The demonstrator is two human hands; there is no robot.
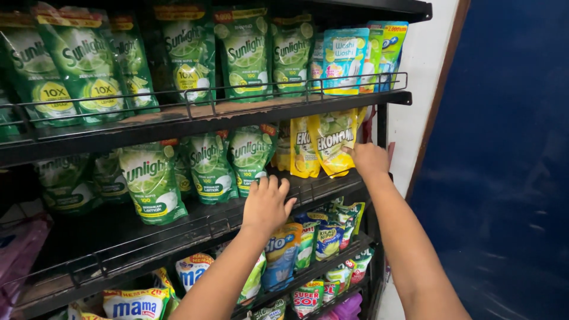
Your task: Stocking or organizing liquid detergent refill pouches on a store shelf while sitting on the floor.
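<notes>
Right hand (370, 160) pinches the lower corner of a yellow pouch (333, 141) at the right end of the middle shelf (195, 220). Left hand (267, 204) lies fingers-spread on that shelf's front rail, just below the green pouches (207, 166).

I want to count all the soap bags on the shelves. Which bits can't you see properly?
- Head view, right hand: its fingertips are tucked behind the yellow pouch, so the grip is unclear.
- Left hand: the palm faces the shelf edge, hidden.
- Pink bags: cut off by the left edge.
- Bottom pouches: cut off by the lower edge and hidden by the arms.
</notes>
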